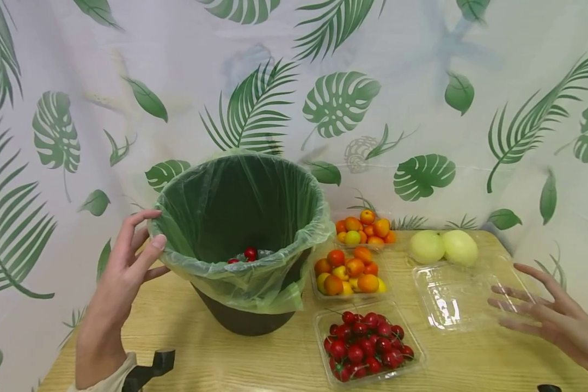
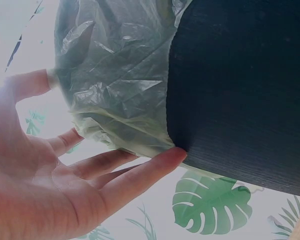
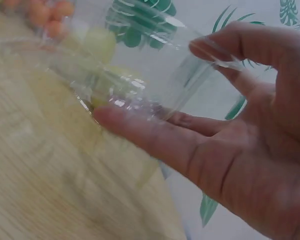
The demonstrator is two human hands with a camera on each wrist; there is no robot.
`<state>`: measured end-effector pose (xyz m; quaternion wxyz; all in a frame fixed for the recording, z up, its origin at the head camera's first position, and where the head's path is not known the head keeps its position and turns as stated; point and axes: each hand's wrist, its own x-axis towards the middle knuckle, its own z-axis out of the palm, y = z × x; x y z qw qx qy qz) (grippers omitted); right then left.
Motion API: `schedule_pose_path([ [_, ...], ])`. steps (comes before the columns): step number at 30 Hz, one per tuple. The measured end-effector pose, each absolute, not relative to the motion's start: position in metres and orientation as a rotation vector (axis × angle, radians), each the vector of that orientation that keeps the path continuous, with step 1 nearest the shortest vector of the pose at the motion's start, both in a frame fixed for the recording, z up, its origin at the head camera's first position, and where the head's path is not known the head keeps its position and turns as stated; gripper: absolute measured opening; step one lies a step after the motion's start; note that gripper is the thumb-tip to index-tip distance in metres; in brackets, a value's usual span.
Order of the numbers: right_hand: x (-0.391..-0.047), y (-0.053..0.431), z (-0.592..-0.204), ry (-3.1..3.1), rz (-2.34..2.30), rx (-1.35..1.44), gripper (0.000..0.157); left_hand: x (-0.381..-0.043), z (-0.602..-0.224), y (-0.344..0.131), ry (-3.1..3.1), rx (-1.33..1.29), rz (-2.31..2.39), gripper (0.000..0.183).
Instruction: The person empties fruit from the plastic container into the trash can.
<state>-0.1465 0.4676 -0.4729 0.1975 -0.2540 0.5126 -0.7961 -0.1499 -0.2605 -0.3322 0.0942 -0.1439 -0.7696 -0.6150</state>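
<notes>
My left hand (image 1: 127, 264): relaxed, touching dark bin (image 1: 247, 321)'s crinkled green liner (image 1: 245, 288) | right hand (image 1: 556, 313): spread at shiny clear container (image 1: 446, 310)

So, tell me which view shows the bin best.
The head view: it takes in the bin from open mouth to dark base, with the green bag over its rim and red fruit inside. The left wrist view gives only a close piece of its outer side; the right wrist view shows none of it.
</notes>
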Motion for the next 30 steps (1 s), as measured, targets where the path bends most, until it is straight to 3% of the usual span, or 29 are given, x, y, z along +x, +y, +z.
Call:
schedule_pose_path([
  [16,-0.142,0.465,-0.475,2.053,-1.685,-0.451,0.076,-0.15,-0.331,-0.26,-2.305,-0.422,-1.812,0.047],
  [22,-0.139,0.454,-0.463,2.45,-1.341,-0.188,0.071,-0.149,-0.331,-0.259,-2.312,-0.408,-1.81,0.047],
  [30,-0.134,0.438,-0.44,2.928,-1.088,-0.082,0.064,-0.15,-0.332,-0.26,-2.312,-0.435,-1.794,0.044],
])
